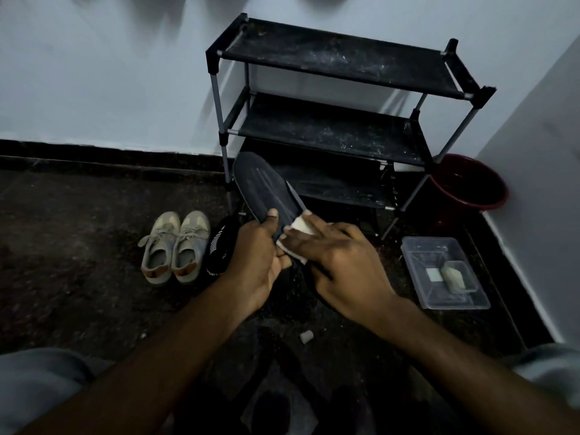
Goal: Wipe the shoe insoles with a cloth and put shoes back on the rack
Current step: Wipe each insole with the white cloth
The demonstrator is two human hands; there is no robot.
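My left hand [260, 255] grips the heel end of a dark insole [265, 186], thumb on top, holding it up in front of the black shoe rack [329, 133]. My right hand [339, 265] presses a small white cloth [298, 229] onto the insole near its heel with straight fingers. A black shoe [219, 246] lies on the floor just left of my left hand. A pair of beige sneakers [174, 246] stands further left. The rack's three fabric shelves hold nothing.
A dark red bucket [470, 183] stands to the right of the rack by the wall. A clear plastic tray [445, 271] with white pieces in it lies on the floor at right. A small white scrap [307, 336] lies between my arms. The floor is dark stone.
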